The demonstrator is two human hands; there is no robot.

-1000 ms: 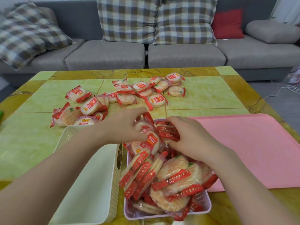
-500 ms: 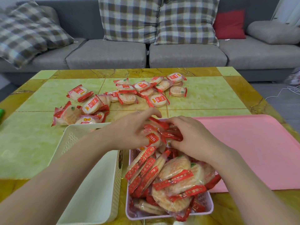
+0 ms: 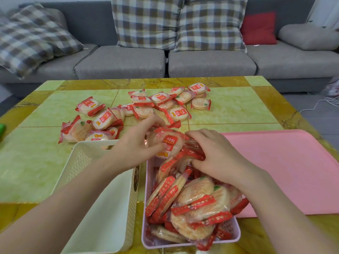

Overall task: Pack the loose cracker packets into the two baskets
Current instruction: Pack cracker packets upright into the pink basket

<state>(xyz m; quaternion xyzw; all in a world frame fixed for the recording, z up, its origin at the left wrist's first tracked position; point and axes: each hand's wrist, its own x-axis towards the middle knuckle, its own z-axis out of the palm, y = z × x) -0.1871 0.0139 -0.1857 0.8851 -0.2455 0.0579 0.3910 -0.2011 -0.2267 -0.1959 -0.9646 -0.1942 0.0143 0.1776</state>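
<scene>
- Head view shows our left hand [image 3: 136, 143] with fingers pinched on one cracker packet [image 3: 167, 143] at the far end of the pink basket [image 3: 236, 233], in the middle of the frame.
- Our right hand [image 3: 213, 156] lies curled over a bunch of packets just beside it, fingers pressed into them; we cannot tell whether it actually grips one or only holds them down.
- Already the pink basket is heaped above its rim, so we judge that one more packet pushed in could slide off, most likely over the far end or toward the pink mat [image 3: 286, 167] at the right.
- Pressing down hard to make room could crack the brittle crackers inside their wrappers.
- Slick wrappers stacked on edge may tip over when our right hand lifts away.
- At lower left the white basket [image 3: 102, 208] stands apparently empty, touching or nearly touching the pink one; if we keep loading only the pink one, the pile will not fit.
- Many loose packets [image 3: 141, 105] are spread on the table [image 3: 36, 158] across the upper middle of the frame, so plenty of work remains, and a forearm reaching out could snag a basket rim.
</scene>
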